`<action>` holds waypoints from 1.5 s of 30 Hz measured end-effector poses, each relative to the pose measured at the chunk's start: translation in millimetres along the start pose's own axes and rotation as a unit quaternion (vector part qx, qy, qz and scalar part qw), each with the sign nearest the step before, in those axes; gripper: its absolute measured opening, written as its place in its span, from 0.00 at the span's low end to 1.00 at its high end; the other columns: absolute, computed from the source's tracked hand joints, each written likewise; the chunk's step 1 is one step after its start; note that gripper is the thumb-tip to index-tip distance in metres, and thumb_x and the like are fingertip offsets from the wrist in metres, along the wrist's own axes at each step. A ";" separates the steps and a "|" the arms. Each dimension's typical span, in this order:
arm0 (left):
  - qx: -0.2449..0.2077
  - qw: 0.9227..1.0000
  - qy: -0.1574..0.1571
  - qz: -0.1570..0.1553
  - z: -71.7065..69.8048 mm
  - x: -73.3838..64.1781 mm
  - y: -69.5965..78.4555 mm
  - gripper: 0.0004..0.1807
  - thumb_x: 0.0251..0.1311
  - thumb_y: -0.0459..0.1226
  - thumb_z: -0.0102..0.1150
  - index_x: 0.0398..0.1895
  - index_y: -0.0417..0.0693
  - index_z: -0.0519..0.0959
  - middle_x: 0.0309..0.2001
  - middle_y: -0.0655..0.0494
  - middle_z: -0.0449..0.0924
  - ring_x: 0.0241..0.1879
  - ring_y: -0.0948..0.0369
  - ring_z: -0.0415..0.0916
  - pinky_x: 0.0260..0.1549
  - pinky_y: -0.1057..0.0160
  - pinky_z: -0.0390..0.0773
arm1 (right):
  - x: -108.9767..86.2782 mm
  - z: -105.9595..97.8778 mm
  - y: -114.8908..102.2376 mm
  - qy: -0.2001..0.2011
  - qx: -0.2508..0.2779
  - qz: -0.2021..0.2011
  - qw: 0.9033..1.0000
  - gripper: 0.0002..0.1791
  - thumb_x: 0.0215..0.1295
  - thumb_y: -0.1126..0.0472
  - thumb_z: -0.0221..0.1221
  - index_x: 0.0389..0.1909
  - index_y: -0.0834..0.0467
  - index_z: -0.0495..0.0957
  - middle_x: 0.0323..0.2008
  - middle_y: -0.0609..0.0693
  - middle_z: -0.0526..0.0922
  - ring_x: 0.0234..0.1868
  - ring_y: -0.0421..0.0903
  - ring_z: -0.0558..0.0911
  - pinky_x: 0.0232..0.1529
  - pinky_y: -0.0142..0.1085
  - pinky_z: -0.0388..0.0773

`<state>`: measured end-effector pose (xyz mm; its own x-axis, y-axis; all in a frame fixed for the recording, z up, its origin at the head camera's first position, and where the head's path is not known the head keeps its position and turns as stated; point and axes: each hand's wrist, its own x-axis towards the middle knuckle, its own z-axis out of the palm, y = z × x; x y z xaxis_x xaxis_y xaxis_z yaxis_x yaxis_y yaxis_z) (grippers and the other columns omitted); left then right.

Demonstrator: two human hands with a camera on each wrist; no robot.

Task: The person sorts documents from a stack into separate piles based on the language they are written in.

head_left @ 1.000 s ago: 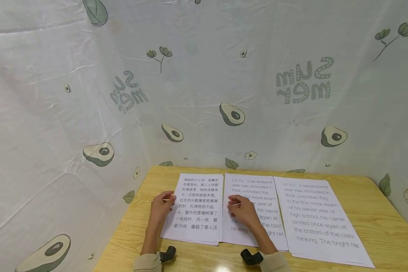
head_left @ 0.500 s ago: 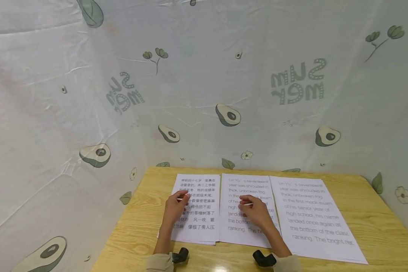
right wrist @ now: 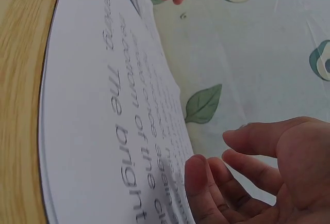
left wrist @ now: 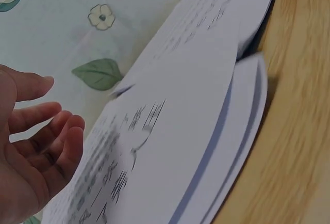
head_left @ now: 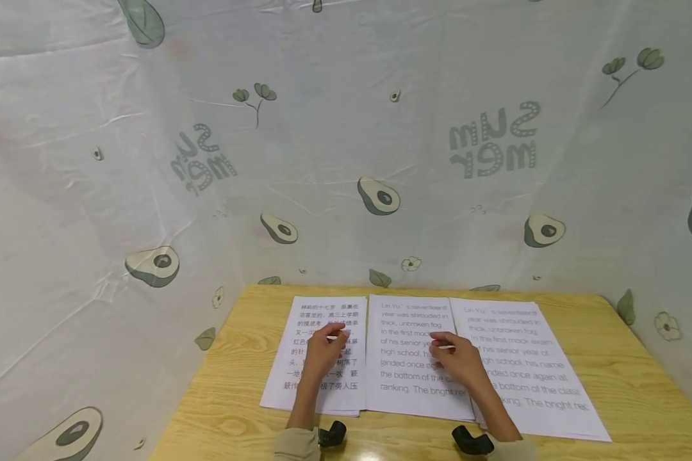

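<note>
**Avocado-print cloth (head_left: 311, 153) hung behind a wooden table (head_left: 219, 410)**

Creased pale fabric, also bearing leaves (head_left: 379, 278), flowers (head_left: 667, 325) and mirrored "summer" lettering (head_left: 492, 160), met the yellow-grained top. Side by side on it lay a left stack (head_left: 277, 390) in Chinese characters, a middle stack (head_left: 400, 355) and a right stack (head_left: 536, 371), both in English. A person's left hand (head_left: 325, 351) hovered above the left stack, the right hand (head_left: 461, 360) over the middle stack's right edge; on each, thumb and bent fingers stood apart.

Left hand (head_left: 325, 351): on my feed, fingers (left wrist: 71, 152) loosely curled, thumb (left wrist: 32, 85) apart from them.
Right hand (head_left: 459, 360): I see fingers bent likewise, thumb just clear of them.
Forearms (head_left: 304, 402): both reach forward, slanting inward.
</note>
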<state>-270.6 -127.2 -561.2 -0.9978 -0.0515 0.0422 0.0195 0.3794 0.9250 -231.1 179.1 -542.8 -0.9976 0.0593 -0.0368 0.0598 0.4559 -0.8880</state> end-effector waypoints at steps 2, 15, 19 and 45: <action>0.000 1.000 -0.003 -0.001 5.8 -0.2 1.2 0.20 0.72 0.41 0.66 0.62 0.41 0.85 0.46 0.48 0.87 0.34 0.60 0.84 0.30 0.64 0.85 | -1.3 -3.5 3.7 0.001 -0.001 0.004 1.000 0.23 0.74 0.62 0.64 0.66 0.66 0.81 0.53 0.61 0.87 0.43 0.47 0.88 0.38 0.33 0.88; -0.006 0.999 -0.020 -0.024 32.4 -1.1 8.5 0.19 0.71 0.41 0.67 0.61 0.45 0.86 0.45 0.52 0.86 0.35 0.62 0.83 0.31 0.65 0.85 | -2.8 -33.0 23.4 0.022 -0.024 0.012 0.999 0.23 0.74 0.62 0.64 0.66 0.67 0.80 0.55 0.65 0.86 0.41 0.45 0.89 0.36 0.30 0.85; -0.017 0.999 -0.024 -0.016 39.7 0.6 10.0 0.19 0.71 0.41 0.67 0.61 0.43 0.86 0.46 0.50 0.86 0.34 0.61 0.84 0.30 0.66 0.84 | -4.4 -36.8 26.9 0.025 -0.035 0.017 0.999 0.23 0.74 0.61 0.64 0.66 0.66 0.81 0.55 0.64 0.87 0.42 0.45 0.89 0.35 0.28 0.84; 0.093 0.995 -0.028 0.009 50.9 2.7 0.6 0.20 0.69 0.41 0.69 0.59 0.41 0.87 0.39 0.56 0.84 0.35 0.63 0.74 0.31 0.69 0.74 | -2.4 -38.1 33.6 0.027 -0.104 0.012 0.994 0.25 0.71 0.60 0.65 0.63 0.70 0.81 0.45 0.59 0.89 0.37 0.42 0.85 0.33 0.31 0.77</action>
<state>-276.5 -80.0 -579.8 -0.9994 0.0060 0.0331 0.0311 0.5446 0.8381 -225.3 228.1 -555.1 -0.9927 0.1177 -0.0268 0.0953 0.6277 -0.7726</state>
